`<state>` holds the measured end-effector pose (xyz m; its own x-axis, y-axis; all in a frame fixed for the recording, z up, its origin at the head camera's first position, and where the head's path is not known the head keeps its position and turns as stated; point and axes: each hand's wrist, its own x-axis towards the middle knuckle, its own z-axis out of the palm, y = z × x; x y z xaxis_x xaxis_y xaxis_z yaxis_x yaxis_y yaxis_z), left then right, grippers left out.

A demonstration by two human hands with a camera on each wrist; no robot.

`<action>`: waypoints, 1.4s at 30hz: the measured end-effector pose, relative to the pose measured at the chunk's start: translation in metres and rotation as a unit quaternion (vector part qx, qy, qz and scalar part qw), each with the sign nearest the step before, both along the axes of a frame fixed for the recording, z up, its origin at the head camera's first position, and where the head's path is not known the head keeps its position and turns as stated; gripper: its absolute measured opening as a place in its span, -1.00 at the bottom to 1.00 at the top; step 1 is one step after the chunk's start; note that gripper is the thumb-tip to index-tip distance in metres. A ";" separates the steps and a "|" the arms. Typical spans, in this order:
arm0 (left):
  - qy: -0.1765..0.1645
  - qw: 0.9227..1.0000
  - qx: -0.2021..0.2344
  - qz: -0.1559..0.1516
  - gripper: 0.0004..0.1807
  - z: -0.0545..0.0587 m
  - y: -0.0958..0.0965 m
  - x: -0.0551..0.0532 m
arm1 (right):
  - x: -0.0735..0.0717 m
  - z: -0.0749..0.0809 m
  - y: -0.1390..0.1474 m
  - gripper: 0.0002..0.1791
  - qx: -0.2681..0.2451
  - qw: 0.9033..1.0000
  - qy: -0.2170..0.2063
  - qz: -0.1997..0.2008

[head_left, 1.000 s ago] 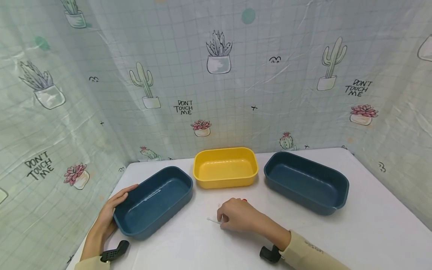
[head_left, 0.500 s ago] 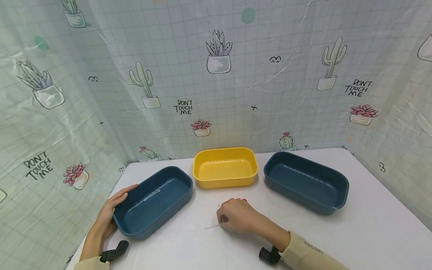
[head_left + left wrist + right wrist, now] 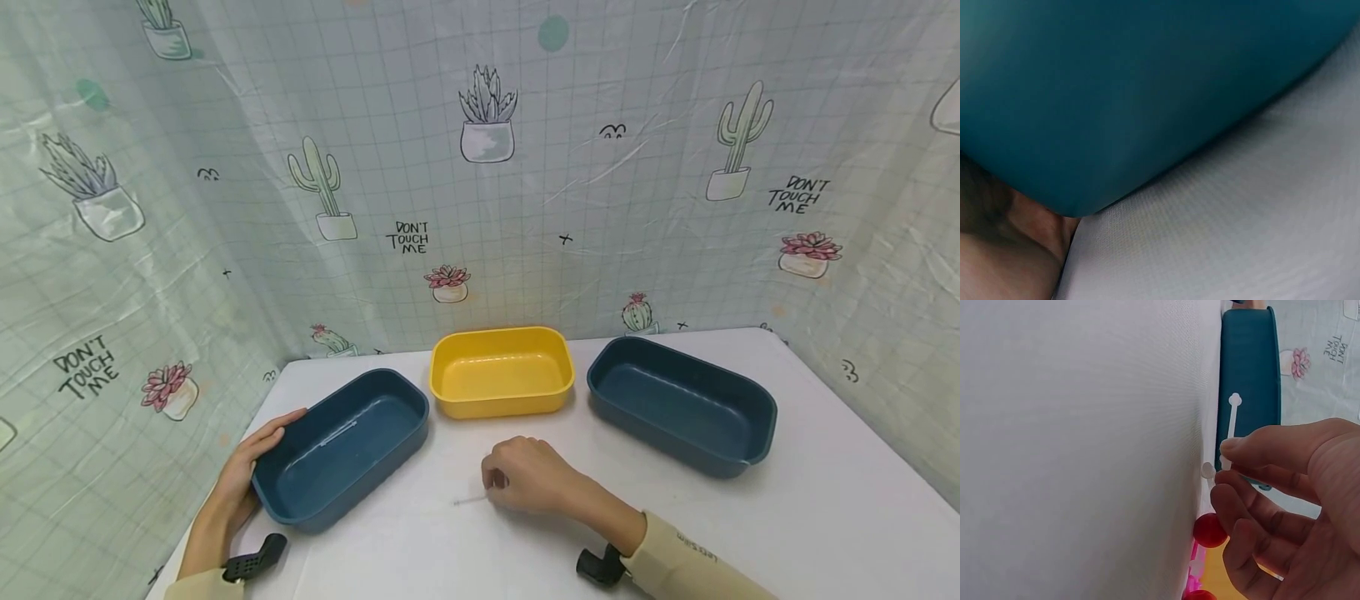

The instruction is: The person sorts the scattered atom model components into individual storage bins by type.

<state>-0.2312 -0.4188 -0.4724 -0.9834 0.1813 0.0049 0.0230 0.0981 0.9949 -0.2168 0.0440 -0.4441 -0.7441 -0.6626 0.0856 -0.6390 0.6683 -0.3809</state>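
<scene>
The right hand (image 3: 531, 479) pinches a thin white stick (image 3: 1232, 423) between thumb and finger over the counter (image 3: 420, 558); 1 white-headed piece (image 3: 1209, 470) and 2 red balls (image 3: 1210, 530) are near it. The left hand (image 3: 244, 464) rests, fingers relaxed, along the outer wall of the left blue container (image 3: 330, 479), which holds something slim and white (image 3: 339, 433). Farther back stand the right blue container (image 3: 682, 408), then the yellow container (image 3: 502, 379), before a cactus-print curtain (image 3: 540, 200)
</scene>
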 end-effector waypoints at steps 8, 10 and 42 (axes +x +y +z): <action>0.004 1.000 0.002 -0.006 -0.42 0.000 0.000 0.000 | -0.004 0.000 0.004 -0.87 -0.037 0.999 -0.020 0.005; 0.003 1.000 0.001 -0.005 -0.42 0.000 0.000 0.001 | -0.004 0.001 0.005 -0.87 -0.046 0.999 -0.025 0.005; -0.011 1.000 0.009 0.002 -0.42 0.002 0.001 0.001 | -0.019 0.032 -0.005 -0.92 -0.185 0.973 -0.137 0.024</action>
<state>-0.2297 -0.4175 -0.4703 -0.9840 0.1779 -0.0138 0.0005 0.0802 0.9968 -0.2355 0.0393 -0.4119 -0.7410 -0.6592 0.1278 -0.5066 0.4239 -0.7508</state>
